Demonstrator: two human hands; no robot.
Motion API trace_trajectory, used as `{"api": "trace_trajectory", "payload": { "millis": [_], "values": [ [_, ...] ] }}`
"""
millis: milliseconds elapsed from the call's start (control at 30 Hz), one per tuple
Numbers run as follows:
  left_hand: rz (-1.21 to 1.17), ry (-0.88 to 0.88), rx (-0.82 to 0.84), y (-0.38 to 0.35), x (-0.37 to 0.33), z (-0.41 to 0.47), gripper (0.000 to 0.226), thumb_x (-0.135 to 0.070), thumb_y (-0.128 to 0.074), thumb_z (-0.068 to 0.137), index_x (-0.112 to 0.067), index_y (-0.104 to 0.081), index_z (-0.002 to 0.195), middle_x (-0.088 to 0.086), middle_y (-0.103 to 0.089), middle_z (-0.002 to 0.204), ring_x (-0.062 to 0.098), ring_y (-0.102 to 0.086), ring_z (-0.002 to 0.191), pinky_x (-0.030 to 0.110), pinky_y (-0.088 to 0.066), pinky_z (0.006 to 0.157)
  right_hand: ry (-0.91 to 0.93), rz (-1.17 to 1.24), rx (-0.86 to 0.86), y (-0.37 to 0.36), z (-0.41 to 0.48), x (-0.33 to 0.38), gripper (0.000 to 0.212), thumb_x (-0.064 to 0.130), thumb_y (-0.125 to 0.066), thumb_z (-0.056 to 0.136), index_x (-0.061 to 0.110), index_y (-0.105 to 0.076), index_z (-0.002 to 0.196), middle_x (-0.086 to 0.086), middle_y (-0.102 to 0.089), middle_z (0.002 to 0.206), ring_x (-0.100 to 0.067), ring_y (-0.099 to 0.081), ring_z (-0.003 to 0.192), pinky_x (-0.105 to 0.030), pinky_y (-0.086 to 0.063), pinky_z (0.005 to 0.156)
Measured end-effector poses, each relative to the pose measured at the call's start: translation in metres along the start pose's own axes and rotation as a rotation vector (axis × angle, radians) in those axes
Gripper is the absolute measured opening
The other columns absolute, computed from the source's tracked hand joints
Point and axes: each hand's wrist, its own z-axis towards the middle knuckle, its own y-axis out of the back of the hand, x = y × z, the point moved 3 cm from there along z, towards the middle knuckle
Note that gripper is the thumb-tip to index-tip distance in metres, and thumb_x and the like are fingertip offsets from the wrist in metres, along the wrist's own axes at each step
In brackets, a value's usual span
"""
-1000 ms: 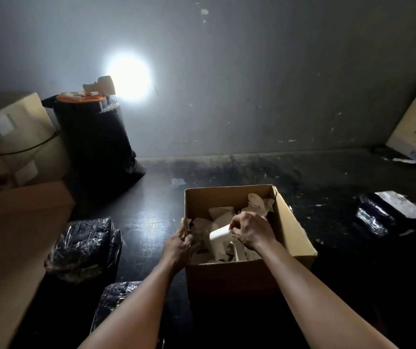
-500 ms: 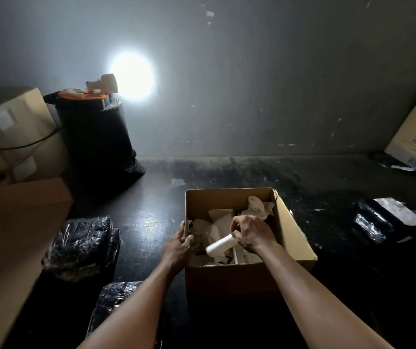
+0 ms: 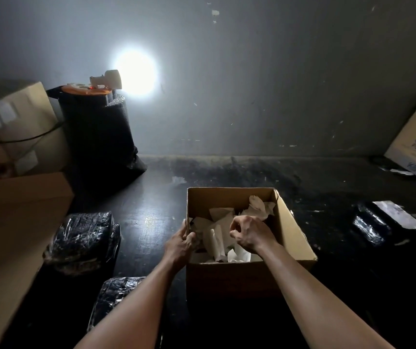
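Dim dark surface (image 3: 151, 197), left hand (image 3: 179, 244) gripping cardboard box (image 3: 227, 278) wall, right hand (image 3: 251, 235) curled over paper (image 3: 220, 215), hold unclear

At your far right, the leaning cardboard box (image 3: 414, 147) carries print cut off by the frame edge: "MULTI-P", "FOAM C" and "KB-203". You cannot read any other label.
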Motion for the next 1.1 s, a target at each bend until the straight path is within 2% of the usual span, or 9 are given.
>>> {"api": "trace_trajectory", "payload": {
  "millis": [100, 167, 233, 300, 533, 667, 833, 967, 1100],
  "values": [
    [0.04, 0.0, -0.002, 0.007, -0.003, -0.003, 0.058, -0.037, -0.046, 0.101, -0.025, -0.025, 0.153, 0.006, -0.057, 0.138, 0.017, -0.061, 0.102, 0.027, -0.052, 0.084, 0.026, -0.011, 0.025, 0.004, 0.003, 0.016, 0.017, 0.043, -0.059, 0.089, 0.028, -0.065, 0.096, 0.003, -0.07, 0.099, -0.017, -0.066, 0.092, -0.041, -0.058, 0.082],
    [0.111, -0.013, -0.029, 0.019, -0.002, -0.003, 0.06, -0.046, -0.049, 0.098, -0.015, -0.037, 0.148, 0.011, -0.058, 0.136, 0.024, -0.06, 0.116, 0.034, -0.05, 0.096, 0.046, -0.029, 0.029, 0.008, 0.006, 0.033, 0.019, 0.042, -0.06, 0.092, 0.025, -0.066, 0.098, 0.0, -0.071, 0.101, -0.019, -0.066, 0.096, -0.039, -0.056, 0.085],
    [0.152, -0.031, -0.067, 0.04, -0.002, -0.007, 0.063, -0.053, -0.056, 0.092, -0.011, -0.053, 0.138, 0.01, -0.063, 0.13, 0.023, -0.062, 0.116, 0.034, -0.051, 0.096, 0.061, -0.058, 0.035, 0.008, 0.01, 0.053, 0.023, 0.042, -0.06, 0.095, 0.023, -0.067, 0.105, -0.002, -0.071, 0.107, -0.021, -0.066, 0.101, -0.039, -0.055, 0.087],
    [0.201, -0.061, -0.092, 0.066, 0.001, -0.009, 0.061, -0.055, -0.062, 0.087, -0.011, -0.06, 0.13, 0.008, -0.065, 0.128, 0.021, -0.064, 0.113, 0.034, -0.053, 0.095, 0.073, -0.088, 0.045, 0.006, 0.014, 0.078, 0.028, 0.043, -0.057, 0.096, 0.022, -0.066, 0.112, -0.004, -0.071, 0.113, -0.024, -0.066, 0.105, -0.039, -0.055, 0.088],
    [0.497, -0.106, -0.116, 0.175, 0.036, -0.008, 0.062, -0.058, -0.063, 0.084, -0.016, -0.06, 0.129, 0.008, -0.065, 0.127, 0.023, -0.062, 0.116, 0.032, -0.05, 0.097, 0.113, -0.091, 0.054, -0.025, 0.022, 0.176, 0.04, 0.049, -0.054, 0.095, 0.02, -0.064, 0.12, -0.008, -0.067, 0.125, -0.027, -0.062, 0.114, -0.037, -0.052, 0.09],
    [0.6, -0.114, -0.123, 0.238, 0.061, 0.002, 0.05, -0.055, -0.065, 0.081, -0.016, -0.067, 0.112, 0.009, -0.069, 0.113, 0.025, -0.065, 0.105, 0.034, -0.054, 0.087, 0.144, -0.113, 0.09, -0.055, 0.027, 0.232, 0.044, 0.049, -0.055, 0.096, 0.017, -0.06, 0.125, -0.01, -0.064, 0.13, -0.03, -0.06, 0.117, -0.041, -0.052, 0.093],
    [0.622, -0.072, -0.1, 0.292, 0.098, 0.022, 0.064, -0.049, -0.071, 0.083, -0.012, -0.055, 0.133, 0.009, -0.063, 0.128, 0.023, -0.06, 0.116, 0.029, -0.047, 0.096, 0.117, -0.125, 0.17, -0.099, 0.039, 0.283, 0.049, 0.052, -0.058, 0.094, 0.013, -0.06, 0.122, -0.013, -0.064, 0.127, -0.033, -0.06, 0.116, -0.044, -0.051, 0.095],
    [0.635, -0.06, -0.109, 0.322, 0.132, 0.03, 0.062, -0.048, -0.073, 0.08, -0.01, -0.059, 0.127, 0.011, -0.065, 0.12, 0.025, -0.061, 0.11, 0.033, -0.049, 0.092, 0.094, -0.093, 0.214, -0.132, 0.052, 0.312, 0.052, 0.054, -0.06, 0.092, 0.011, -0.059, 0.122, -0.014, -0.063, 0.127, -0.034, -0.059, 0.117, -0.045, -0.05, 0.096],
    [0.594, -0.04, -0.095, 0.338, 0.161, 0.036, 0.072, -0.05, -0.076, 0.076, -0.012, -0.056, 0.133, 0.01, -0.064, 0.122, 0.024, -0.06, 0.113, 0.033, -0.048, 0.096, 0.052, -0.058, 0.255, -0.16, 0.063, 0.326, 0.062, 0.059, -0.06, 0.089, 0.01, -0.055, 0.127, -0.015, -0.06, 0.132, -0.034, -0.056, 0.121, -0.045, -0.05, 0.097]
  ]
}}
